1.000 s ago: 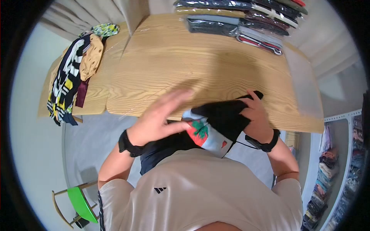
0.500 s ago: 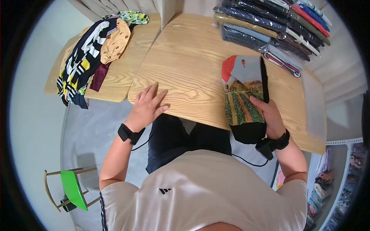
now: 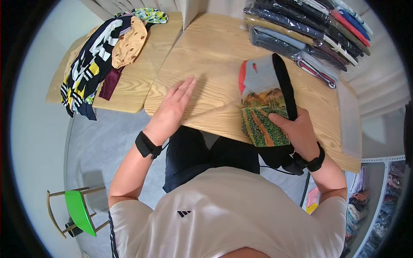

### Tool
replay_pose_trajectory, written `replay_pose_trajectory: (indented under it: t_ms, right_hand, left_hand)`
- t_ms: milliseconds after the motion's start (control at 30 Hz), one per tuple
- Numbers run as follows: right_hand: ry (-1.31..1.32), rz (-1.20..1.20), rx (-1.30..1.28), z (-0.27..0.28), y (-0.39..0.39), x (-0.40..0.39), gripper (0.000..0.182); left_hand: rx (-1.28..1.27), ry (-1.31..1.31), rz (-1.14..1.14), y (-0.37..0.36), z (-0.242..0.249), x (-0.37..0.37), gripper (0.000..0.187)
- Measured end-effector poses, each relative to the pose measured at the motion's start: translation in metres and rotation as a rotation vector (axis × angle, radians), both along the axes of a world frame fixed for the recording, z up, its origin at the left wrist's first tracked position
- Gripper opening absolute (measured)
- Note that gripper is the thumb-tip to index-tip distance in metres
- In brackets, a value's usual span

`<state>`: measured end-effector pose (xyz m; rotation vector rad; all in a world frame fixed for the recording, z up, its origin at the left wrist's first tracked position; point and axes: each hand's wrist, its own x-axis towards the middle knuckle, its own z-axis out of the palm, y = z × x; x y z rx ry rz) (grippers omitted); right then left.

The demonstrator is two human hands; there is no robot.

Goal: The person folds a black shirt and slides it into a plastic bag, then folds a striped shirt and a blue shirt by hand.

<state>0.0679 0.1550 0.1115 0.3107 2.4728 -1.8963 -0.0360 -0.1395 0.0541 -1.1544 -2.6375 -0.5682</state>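
Observation:
My right hand (image 3: 300, 132) grips a folded printed garment (image 3: 263, 101), with the thumb on its front and the other fingers hidden behind. The fabric shows a landscape of green field rows, brown hills, grey sky and a red patch, with black along its right side and bottom. It is tilted over the right half of the wooden table (image 3: 206, 56). My left hand (image 3: 175, 102) holds nothing; its fingers are stretched out above the table's front edge, to the left of the garment.
A heap of patterned clothes (image 3: 97, 56) lies on the left tabletop. Folded garments in clear plastic (image 3: 301, 30) are stacked at the back right. A clear plastic sheet (image 3: 349, 120) lies on the right edge. A green-seated chair (image 3: 79, 211) and a shelf with clothes (image 3: 380, 206) flank me.
My left hand has lifted off the tabletop and turned onto its side, moving right. The garment in my right hand has shifted slightly left and turned, showing more of its black side.

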Motion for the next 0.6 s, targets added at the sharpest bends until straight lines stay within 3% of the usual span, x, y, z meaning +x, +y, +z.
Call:
replay_pose_trajectory:
  t_ms: [67,100,167,200,333,433,600]
  right_hand:
    - [0.012,0.087,0.271,0.007,-0.014,-0.004,0.038]
    - [0.018,0.089,0.27,0.007,-0.021,-0.007,0.038]
    - [0.092,0.242,0.611,0.009,-0.032,-0.013,0.041]
    - [0.209,0.348,0.615,-0.009,-0.028,-0.019,0.044]
    - [0.147,0.504,0.802,-0.021,-0.036,-0.027,0.044]
    - [0.246,0.403,0.752,-0.031,-0.038,-0.03,0.042]
    - [0.187,0.407,0.801,-0.014,-0.041,-0.051,0.037]
  left_hand:
    - [0.031,0.044,-0.013,0.003,-0.004,-0.001,0.073]
    - [0.107,-0.013,-0.019,0.004,-0.006,-0.002,0.075]
    - [0.18,-0.063,-0.025,0.006,-0.004,-0.004,0.076]
    - [0.227,-0.09,-0.025,0.008,-0.001,-0.003,0.078]
    - [0.37,-0.128,-0.043,0.014,0.0,-0.003,0.082]
    - [0.285,-0.063,-0.055,0.014,0.004,0.0,0.082]
    - [0.21,-0.087,-0.018,0.012,0.014,0.013,0.086]
